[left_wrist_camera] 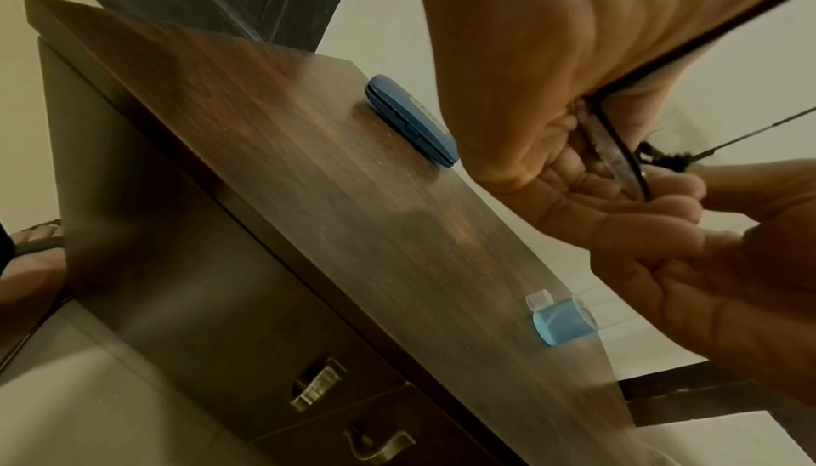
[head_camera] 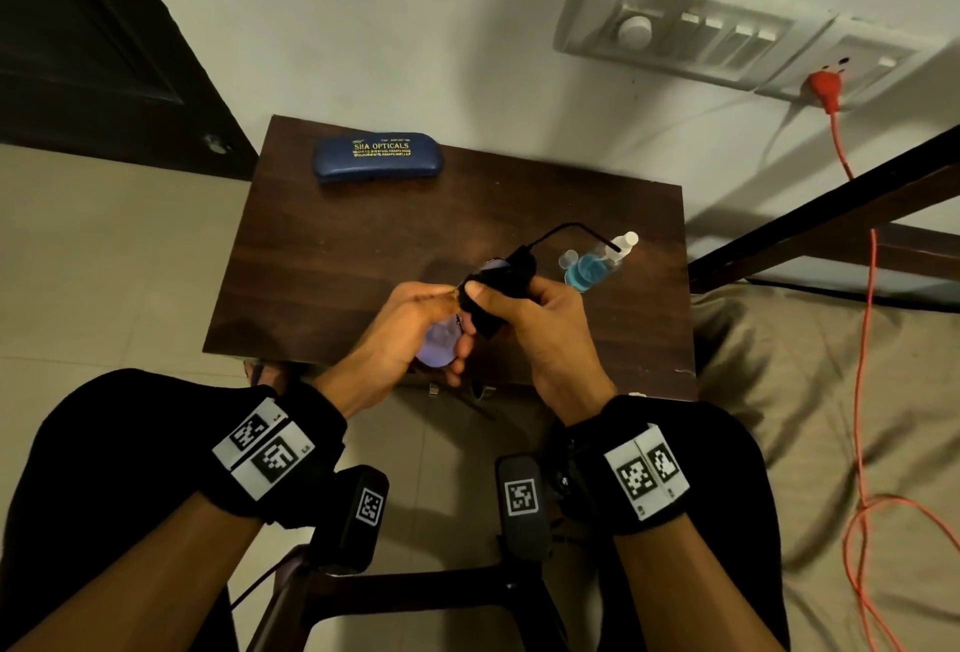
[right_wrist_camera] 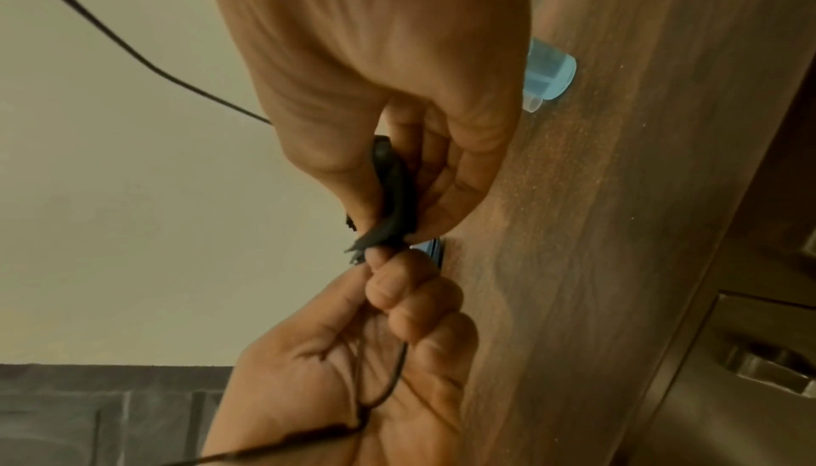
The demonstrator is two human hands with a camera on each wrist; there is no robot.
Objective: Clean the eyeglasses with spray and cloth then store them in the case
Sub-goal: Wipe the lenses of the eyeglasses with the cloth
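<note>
The eyeglasses (head_camera: 440, 343) are held over the front of the small wooden table (head_camera: 363, 256). My left hand (head_camera: 453, 335) grips the frame around one purple-tinted lens, and the rim (left_wrist_camera: 616, 152) lies across its fingers. My right hand (head_camera: 482, 299) pinches a black cloth (head_camera: 501, 288) folded over the other lens, thumb on top. The cloth (right_wrist_camera: 393, 194) sits between thumb and fingers. One temple arm (head_camera: 571, 227) sticks out toward the spray bottle (head_camera: 592, 268) of blue liquid, which stands just right of my hands. The blue case (head_camera: 377, 156) lies closed at the table's back left.
A small clear cap (head_camera: 569, 259) rests beside the bottle. The table stands against a white wall with a switch panel (head_camera: 691, 30) and a red plug with an orange cord (head_camera: 857, 339). A bed (head_camera: 831, 417) lies to the right, a dark door (head_camera: 93, 38) to the left.
</note>
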